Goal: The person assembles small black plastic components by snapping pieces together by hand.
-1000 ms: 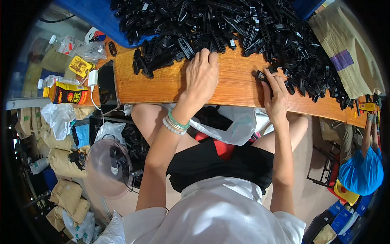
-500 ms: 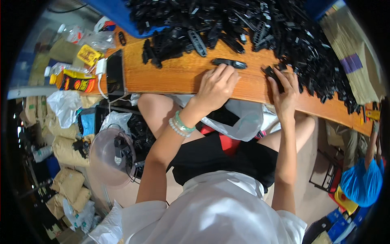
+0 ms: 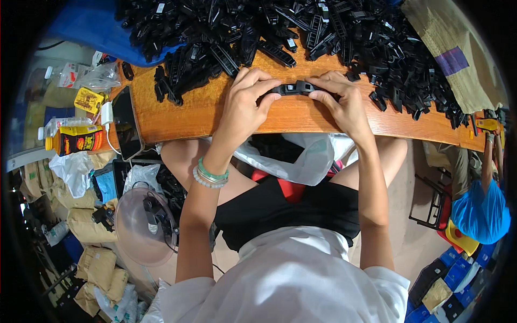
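Between my two hands a long black plastic part (image 3: 289,89) is held level above the front of the wooden table (image 3: 177,118). My left hand (image 3: 244,102) pinches its left end between thumb and fingers; bracelets circle that wrist. At the other end, my right hand (image 3: 343,102) grips a small black piece (image 3: 305,86) that sits against the long part. Whether the two pieces are locked together I cannot make out. Just beyond the hands lies a large heap of similar black plastic parts (image 3: 371,37), spread across the back of the table.
A phone (image 3: 128,124) with a white charger lies at the table's left edge, beside bottles and a yellow box (image 3: 88,100). Brown sacking (image 3: 447,48) borders the heap on the right. A clear plastic tub (image 3: 141,237) stands low left. Another person in blue is far right.
My right hand has moved left with a small black piece to the long part. My left hand now holds that part's left end. The view has shifted slightly.
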{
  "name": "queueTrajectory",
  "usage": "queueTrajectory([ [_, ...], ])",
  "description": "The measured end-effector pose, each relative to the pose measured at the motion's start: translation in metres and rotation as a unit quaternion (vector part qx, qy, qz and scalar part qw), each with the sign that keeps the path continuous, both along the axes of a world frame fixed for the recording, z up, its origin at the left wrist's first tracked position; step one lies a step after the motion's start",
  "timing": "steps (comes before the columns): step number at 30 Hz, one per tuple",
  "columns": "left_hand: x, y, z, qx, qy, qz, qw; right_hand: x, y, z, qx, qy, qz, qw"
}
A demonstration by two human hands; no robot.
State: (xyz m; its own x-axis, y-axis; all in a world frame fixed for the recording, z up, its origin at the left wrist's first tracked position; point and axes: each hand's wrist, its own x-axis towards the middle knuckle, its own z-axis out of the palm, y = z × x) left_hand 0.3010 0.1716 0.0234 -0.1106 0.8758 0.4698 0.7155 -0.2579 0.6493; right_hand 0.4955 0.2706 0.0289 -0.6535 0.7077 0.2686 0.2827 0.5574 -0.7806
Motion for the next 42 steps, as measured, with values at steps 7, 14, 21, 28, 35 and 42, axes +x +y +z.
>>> queueTrajectory([
  [7,-0.004,-0.004,0.004,-0.030,-0.025,0.018,0.999,-0.006,0.003,0.000,-0.034,0.053,0.024,0.998],
  [14,0.001,-0.003,0.005,-0.041,-0.047,-0.024,0.998,-0.022,-0.008,0.001,0.056,0.035,0.063,0.996],
  [21,-0.011,0.000,0.013,-0.090,-0.111,-0.040,0.989,0.015,-0.059,0.012,-0.043,0.012,0.083,0.996],
  [28,-0.004,0.046,0.019,0.008,0.336,-0.020,0.942,0.031,0.000,0.004,0.283,-0.114,-0.214,0.928],
  [35,0.021,0.004,0.004,0.093,0.192,-0.018,0.977,0.023,0.003,-0.007,0.307,-0.113,-0.164,0.931],
  [42,0.015,-0.010,-0.004,0.159,0.171,-0.013,0.972,0.013,-0.017,-0.001,0.103,0.007,-0.140,0.985],
])
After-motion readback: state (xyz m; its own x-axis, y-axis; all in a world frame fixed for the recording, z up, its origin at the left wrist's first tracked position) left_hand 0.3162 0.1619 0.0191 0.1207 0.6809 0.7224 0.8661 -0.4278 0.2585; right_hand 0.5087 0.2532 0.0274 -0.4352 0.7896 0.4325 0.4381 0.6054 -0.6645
